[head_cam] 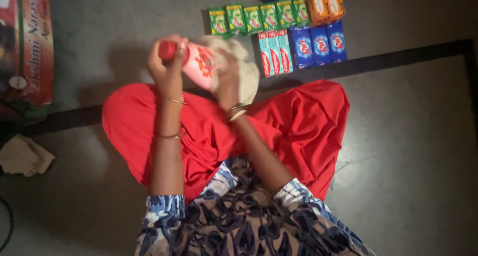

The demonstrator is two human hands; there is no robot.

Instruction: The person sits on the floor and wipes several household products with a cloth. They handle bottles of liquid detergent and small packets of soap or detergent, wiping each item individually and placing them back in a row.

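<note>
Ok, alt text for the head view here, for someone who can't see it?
Seen from above, a person sitting cross-legged on a grey floor holds a pink bottle with a red cap: left hand at the cap end, right hand pressing a pale cloth against it. Rows of small green, orange, blue and red-and-white boxes lie on the floor beyond.

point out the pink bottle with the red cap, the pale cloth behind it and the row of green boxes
pink plastic bottle with red cap point(201, 64): head view, on its pink body.
pale crumpled cloth point(246, 69): head view, on the fold right of the bottle.
row of green boxes point(261, 17): head view, on a middle box.
</note>
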